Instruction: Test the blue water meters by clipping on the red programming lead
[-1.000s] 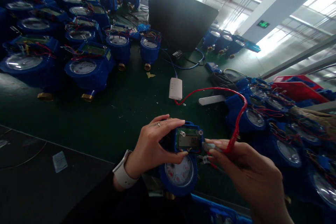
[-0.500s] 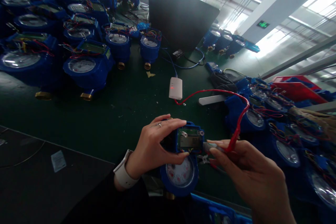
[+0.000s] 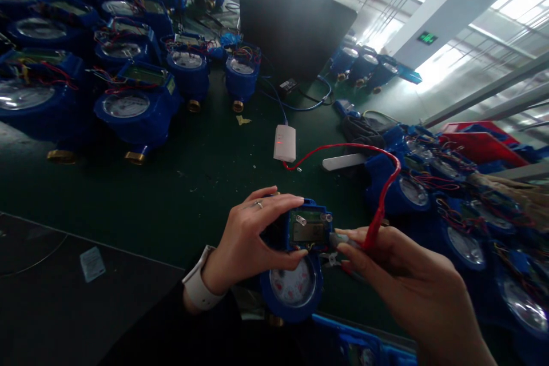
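A blue water meter [image 3: 295, 283] with a round dial and an open circuit board [image 3: 309, 230] on top sits at the near edge of the green bench. My left hand [image 3: 251, 243] wraps round its upper left side, thumb on the dial rim. My right hand [image 3: 407, 286] pinches a small probe [image 3: 343, 238] at the end of a red cable [image 3: 377, 183] and holds its tip against the right edge of the board. The cable runs back to a white box [image 3: 285, 143] with a red light.
Rows of blue water meters [image 3: 128, 108] fill the left and back of the bench; more with loose wires [image 3: 454, 229] crowd the right. A dark laptop back [image 3: 291, 23] stands behind. A white bar [image 3: 343, 161] lies near the white box. A red tray [image 3: 484, 146] lies at far right.
Both hands and the meter stay almost still; the view has shifted slightly. The red light on the white box is lit, unlike one second ago.
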Demonstrator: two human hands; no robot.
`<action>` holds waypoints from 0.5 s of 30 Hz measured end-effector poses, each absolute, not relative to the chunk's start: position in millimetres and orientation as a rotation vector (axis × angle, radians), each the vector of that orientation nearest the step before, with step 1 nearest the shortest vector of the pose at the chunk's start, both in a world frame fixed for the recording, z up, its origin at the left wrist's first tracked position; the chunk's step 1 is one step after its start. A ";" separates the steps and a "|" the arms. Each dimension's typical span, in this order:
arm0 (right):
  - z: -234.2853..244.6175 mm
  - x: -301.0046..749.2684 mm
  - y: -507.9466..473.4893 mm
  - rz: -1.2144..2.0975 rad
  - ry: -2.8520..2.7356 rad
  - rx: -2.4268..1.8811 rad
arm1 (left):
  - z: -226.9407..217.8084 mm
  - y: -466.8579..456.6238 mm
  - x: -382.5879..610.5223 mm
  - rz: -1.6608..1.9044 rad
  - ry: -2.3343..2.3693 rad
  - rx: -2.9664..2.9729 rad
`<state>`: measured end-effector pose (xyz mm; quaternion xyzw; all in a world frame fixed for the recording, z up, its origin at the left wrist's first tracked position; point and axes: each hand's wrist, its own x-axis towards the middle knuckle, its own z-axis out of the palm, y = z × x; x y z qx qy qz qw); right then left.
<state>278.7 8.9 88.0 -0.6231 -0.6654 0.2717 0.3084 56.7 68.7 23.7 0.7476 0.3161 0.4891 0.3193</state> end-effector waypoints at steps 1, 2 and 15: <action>87.7 278.8 8.9 0.717 -1.755 -1.652 | 23.8 68.8 56.7 1.287 0.830 1.964; 87.2 278.8 8.7 0.716 -1.746 -1.656 | 23.8 68.8 56.8 1.292 0.828 1.962; 86.9 277.5 9.3 0.743 -1.708 -1.661 | 24.6 68.2 57.2 1.295 0.841 1.955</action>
